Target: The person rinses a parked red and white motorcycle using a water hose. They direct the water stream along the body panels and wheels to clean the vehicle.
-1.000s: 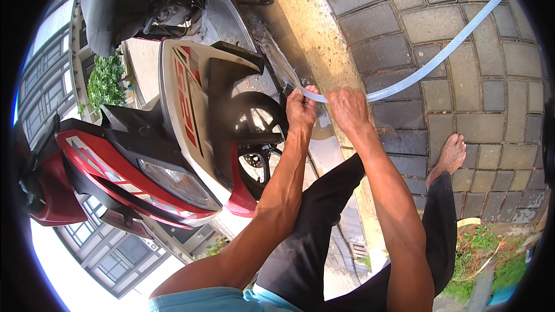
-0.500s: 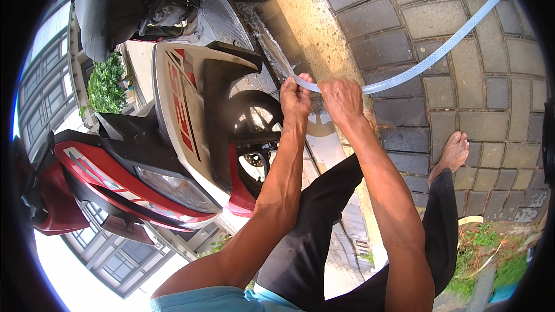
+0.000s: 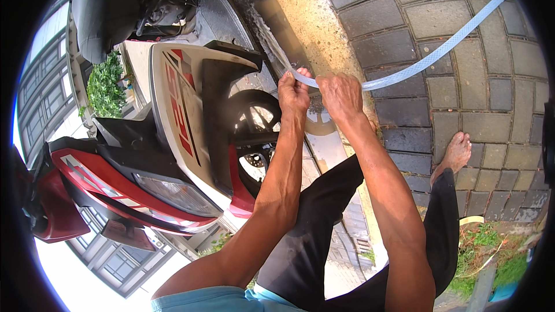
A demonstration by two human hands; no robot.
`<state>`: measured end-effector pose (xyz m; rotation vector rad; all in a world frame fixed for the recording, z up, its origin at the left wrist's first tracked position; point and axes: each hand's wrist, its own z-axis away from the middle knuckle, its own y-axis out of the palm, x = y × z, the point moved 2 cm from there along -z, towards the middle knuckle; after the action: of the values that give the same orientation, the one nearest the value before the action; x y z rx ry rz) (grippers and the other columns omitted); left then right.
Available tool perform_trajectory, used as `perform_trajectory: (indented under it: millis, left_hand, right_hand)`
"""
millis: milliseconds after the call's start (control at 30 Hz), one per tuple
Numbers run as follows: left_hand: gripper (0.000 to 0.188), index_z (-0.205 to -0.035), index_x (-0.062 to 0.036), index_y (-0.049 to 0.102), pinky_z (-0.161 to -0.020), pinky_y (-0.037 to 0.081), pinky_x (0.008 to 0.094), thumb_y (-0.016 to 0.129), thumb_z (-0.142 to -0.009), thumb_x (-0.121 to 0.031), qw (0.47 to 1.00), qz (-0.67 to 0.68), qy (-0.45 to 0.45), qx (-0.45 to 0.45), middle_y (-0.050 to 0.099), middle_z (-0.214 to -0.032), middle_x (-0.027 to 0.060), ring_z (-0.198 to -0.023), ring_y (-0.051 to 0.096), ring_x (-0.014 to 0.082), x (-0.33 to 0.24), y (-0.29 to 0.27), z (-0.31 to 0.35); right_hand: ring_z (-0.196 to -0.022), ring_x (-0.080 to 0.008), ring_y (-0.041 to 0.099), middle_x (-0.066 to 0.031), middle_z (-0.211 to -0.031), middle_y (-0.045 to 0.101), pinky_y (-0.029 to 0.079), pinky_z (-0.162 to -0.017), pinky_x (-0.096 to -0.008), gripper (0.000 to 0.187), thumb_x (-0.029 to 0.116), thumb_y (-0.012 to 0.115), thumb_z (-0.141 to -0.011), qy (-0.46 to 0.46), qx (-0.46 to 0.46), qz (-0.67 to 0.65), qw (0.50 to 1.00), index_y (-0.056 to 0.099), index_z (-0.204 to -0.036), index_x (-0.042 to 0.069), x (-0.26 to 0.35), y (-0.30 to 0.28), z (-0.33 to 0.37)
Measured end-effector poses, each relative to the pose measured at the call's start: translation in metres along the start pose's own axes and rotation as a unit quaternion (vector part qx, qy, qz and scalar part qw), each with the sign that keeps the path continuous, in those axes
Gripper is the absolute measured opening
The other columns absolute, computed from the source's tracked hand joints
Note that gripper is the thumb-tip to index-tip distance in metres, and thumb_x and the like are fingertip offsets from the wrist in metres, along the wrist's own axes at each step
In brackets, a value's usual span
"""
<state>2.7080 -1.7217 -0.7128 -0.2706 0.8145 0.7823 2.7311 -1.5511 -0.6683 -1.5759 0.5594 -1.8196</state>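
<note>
A pale blue hose (image 3: 436, 53) runs in from the upper right and passes through both my hands. My left hand (image 3: 293, 89) pinches it close to its open end, with the thumb by the mouth. Just to the right, my right hand (image 3: 341, 97) is wrapped round the hose. A stream of water (image 3: 269, 40) leaves the hose end and runs away along the ground beside the kerb. On my left stands a red, white and black motor scooter (image 3: 179, 115), its front wheel (image 3: 254, 127) close to my left forearm.
A yellowish kerb (image 3: 324, 34) divides the wet gutter from brick paving (image 3: 399, 34) on the right. My bare foot (image 3: 457, 151) rests on that paving. Grass (image 3: 483, 248) grows at the lower right. Beyond the scooter are a green shrub (image 3: 107, 86) and a building (image 3: 46, 86).
Both hands keep their grip on the hose and have barely moved. The view has shifted very slightly. Water still flows from the hose end.
</note>
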Motion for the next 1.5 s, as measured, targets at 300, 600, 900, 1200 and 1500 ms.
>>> perform_trajectory:
  millis: [300,600,900,1200,1500]
  left_hand:
    - [0.014,-0.110,-0.0042,0.043,-0.083,0.058,0.0477,0.050,-0.098,-0.007,1.000,0.003,0.000,0.018,0.061,-0.099,0.0206,-0.089,0.065,0.0317,-0.003,-0.001,-0.007]
    - [0.013,-0.110,-0.0038,0.044,-0.079,0.058,0.0452,0.049,-0.098,-0.008,0.999,0.006,0.006,0.042,0.061,-0.097,0.0205,-0.087,0.065,0.0305,-0.009,0.005,-0.014]
    - [0.012,-0.109,-0.0024,0.045,-0.076,0.059,0.0446,0.048,-0.099,-0.009,0.998,0.020,0.015,0.056,0.062,-0.097,0.0215,-0.085,0.065,0.0310,-0.013,0.008,-0.026]
    - [0.011,-0.106,-0.0022,0.047,-0.073,0.059,0.0424,0.050,-0.098,-0.009,0.996,0.016,0.022,0.082,0.062,-0.094,0.0205,-0.082,0.065,0.0301,-0.020,0.016,-0.027]
    - [0.012,-0.109,-0.0033,0.046,-0.073,0.058,0.0428,0.050,-0.098,-0.007,0.995,0.023,0.031,0.087,0.062,-0.095,0.0209,-0.083,0.065,0.0306,-0.026,0.014,-0.034]
  right_hand:
    - [-0.078,-0.0233,0.068,-0.0074,-0.076,0.067,0.050,-0.068,-0.0388,0.012,0.011,0.060,-0.082,-0.001,-0.011,-0.008,1.000,0.072,-0.079,0.009,0.002,0.002,-0.004]
    - [-0.080,-0.0230,0.067,-0.0067,-0.078,0.068,0.051,-0.070,-0.0382,0.012,0.011,0.060,-0.082,0.000,-0.007,-0.005,1.000,0.072,-0.079,0.009,0.006,-0.001,-0.012]
    - [-0.073,-0.0268,0.066,-0.0096,-0.072,0.065,0.051,-0.062,-0.0408,0.012,0.010,0.057,-0.083,-0.014,-0.057,-0.019,0.998,0.065,-0.076,0.008,0.008,0.004,-0.020]
    - [-0.072,-0.0273,0.066,-0.0105,-0.071,0.065,0.051,-0.062,-0.0409,0.011,0.011,0.057,-0.082,-0.011,-0.071,-0.024,0.997,0.064,-0.074,0.008,0.011,0.006,-0.026]
    - [-0.072,-0.0270,0.067,-0.0101,-0.070,0.064,0.052,-0.062,-0.0407,0.010,0.010,0.058,-0.082,-0.021,-0.087,-0.026,0.996,0.064,-0.074,0.008,0.015,0.007,-0.031]
